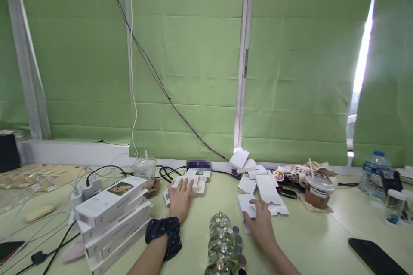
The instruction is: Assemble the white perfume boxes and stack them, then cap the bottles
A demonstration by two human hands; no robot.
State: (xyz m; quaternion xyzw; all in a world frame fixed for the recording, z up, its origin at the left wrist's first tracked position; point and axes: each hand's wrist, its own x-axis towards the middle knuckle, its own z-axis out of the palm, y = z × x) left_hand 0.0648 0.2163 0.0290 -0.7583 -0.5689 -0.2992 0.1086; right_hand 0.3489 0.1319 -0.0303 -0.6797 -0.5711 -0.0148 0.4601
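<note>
My left hand point(180, 197) reaches forward and lies flat, fingers spread, on a small pile of white cartons point(190, 180) near the back of the desk. A dark scrunchie point(163, 233) sits on that wrist. My right hand point(261, 223) rests on a flat white folded box point(248, 208), fingers loosely curled over its edge. More flat white box blanks point(267, 190) lie just beyond it. A column of shiny round glass pieces point(222, 242) stands between my two forearms.
A stack of long white boxes point(111, 219) sits at left, with a power strip and cables point(87, 187) behind. Two plastic cups point(145, 167) point(318, 191), a water bottle point(372, 172) and a dark phone point(377, 258) are on the desk. Green blinds cover the window.
</note>
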